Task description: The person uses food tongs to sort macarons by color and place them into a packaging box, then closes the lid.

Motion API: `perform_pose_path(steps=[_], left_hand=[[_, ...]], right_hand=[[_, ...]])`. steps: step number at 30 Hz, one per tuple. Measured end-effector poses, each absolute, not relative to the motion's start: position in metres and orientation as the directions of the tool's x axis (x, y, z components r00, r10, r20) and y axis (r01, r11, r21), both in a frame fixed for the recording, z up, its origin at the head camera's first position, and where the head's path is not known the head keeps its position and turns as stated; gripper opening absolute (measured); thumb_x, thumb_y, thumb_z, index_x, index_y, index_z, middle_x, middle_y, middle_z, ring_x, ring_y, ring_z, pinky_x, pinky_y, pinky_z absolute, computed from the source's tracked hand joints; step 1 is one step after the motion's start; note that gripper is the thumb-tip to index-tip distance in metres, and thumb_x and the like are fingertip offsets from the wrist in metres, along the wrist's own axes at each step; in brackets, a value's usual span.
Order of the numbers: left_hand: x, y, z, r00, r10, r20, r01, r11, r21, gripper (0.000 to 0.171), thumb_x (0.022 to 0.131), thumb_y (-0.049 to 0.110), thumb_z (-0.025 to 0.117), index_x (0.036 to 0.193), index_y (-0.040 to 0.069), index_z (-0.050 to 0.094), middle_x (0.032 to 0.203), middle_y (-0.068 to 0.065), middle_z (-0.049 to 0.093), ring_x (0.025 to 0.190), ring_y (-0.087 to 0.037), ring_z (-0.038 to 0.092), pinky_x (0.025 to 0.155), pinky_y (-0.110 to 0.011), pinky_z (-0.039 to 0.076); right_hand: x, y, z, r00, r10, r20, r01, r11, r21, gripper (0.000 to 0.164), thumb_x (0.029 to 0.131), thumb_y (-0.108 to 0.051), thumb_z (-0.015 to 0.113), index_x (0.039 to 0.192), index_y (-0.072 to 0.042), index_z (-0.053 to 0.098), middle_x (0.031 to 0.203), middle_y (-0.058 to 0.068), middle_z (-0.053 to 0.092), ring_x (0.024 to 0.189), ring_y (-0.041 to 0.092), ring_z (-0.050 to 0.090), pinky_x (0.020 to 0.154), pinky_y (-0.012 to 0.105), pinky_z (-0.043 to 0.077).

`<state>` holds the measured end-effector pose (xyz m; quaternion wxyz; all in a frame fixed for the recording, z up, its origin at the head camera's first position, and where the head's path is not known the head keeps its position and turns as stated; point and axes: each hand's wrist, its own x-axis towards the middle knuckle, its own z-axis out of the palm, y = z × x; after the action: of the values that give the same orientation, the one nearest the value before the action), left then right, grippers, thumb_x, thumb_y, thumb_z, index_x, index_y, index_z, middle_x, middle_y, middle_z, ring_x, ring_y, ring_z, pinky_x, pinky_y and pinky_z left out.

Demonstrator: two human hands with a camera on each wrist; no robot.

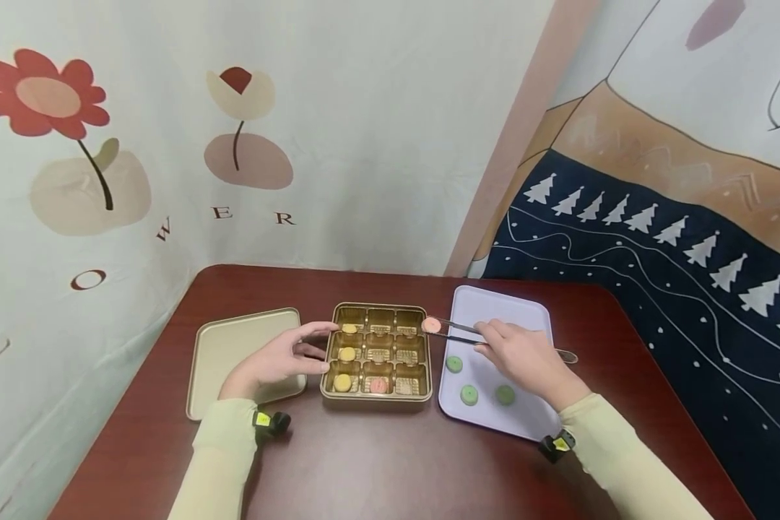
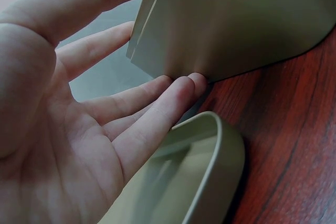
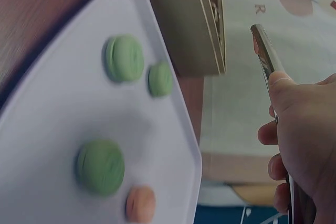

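Observation:
My right hand [image 1: 523,357] grips metal tongs [image 3: 266,51], whose tips pinch a pink macaron [image 1: 432,325] at the right rim of the gold box [image 1: 377,403]. The box has a divided insert; three yellow macarons [image 1: 347,354] fill its left column, and a pink macaron [image 1: 378,385] lies in the front middle compartment. With fingers spread and nearly straight, my left hand [image 1: 279,361] touches the box's left wall [image 2: 220,19]. On the lilac tray [image 1: 487,307] are three green macarons [image 1: 469,394]; another pink macaron [image 3: 140,204] there is hidden behind my right hand in the head view.
A shallow gold lid [image 1: 234,343] lies on the table to the left of the box, under my left hand and wrist. The dark red table [image 1: 364,462] meets a printed curtain [image 1: 377,144] at the back, and another patterned cloth [image 1: 624,238] hangs along the right.

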<state>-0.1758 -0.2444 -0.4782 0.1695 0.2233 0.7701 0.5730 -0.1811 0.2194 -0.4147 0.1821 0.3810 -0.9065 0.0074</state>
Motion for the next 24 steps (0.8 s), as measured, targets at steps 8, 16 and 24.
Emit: perform_pose_path(steps=[8, 16, 24], left_hand=[[-0.173, -0.245, -0.484, -0.843, 0.538, -0.003, 0.150, 0.241, 0.959, 0.074, 0.094, 0.010, 0.080, 0.158, 0.004, 0.042, 0.161, -0.030, 0.036, 0.124, -0.047, 0.063, 0.096, -0.032, 0.060], [-0.173, -0.245, -0.483, -0.845, 0.535, 0.002, 0.153, 0.238, 0.959, 0.075, 0.094, 0.009, 0.080, 0.158, 0.002, 0.041, 0.160, -0.031, 0.037, 0.124, -0.047, 0.063, 0.095, -0.032, 0.061], [-0.173, -0.245, -0.481, -0.840, 0.542, 0.014, 0.161, 0.225, 0.961, 0.075, 0.094, 0.009, 0.079, 0.157, 0.001, 0.040, 0.160, -0.032, 0.036, 0.123, -0.047, 0.063, 0.095, -0.032, 0.061]], right_hand=[[-0.182, 0.185, -0.424, -0.575, -0.742, 0.345, -0.744, 0.650, 0.156, 0.036, 0.100, -0.033, 0.073, 0.126, -0.009, 0.067, 0.099, 0.001, 0.070, 0.076, 0.017, 0.069, 0.055, 0.035, 0.059], [-0.186, 0.155, -0.436, -0.445, -0.798, 0.406, -0.810, 0.552, 0.196, 0.034, 0.097, -0.031, 0.076, 0.121, -0.008, 0.068, 0.089, -0.001, 0.062, 0.068, 0.017, 0.065, 0.043, 0.035, 0.050], [-0.187, 0.147, -0.434, -0.508, -0.793, 0.336, -0.789, 0.585, 0.186, 0.040, 0.099, -0.034, 0.075, 0.126, -0.006, 0.067, 0.092, 0.001, 0.061, 0.071, 0.017, 0.065, 0.046, 0.034, 0.051]])
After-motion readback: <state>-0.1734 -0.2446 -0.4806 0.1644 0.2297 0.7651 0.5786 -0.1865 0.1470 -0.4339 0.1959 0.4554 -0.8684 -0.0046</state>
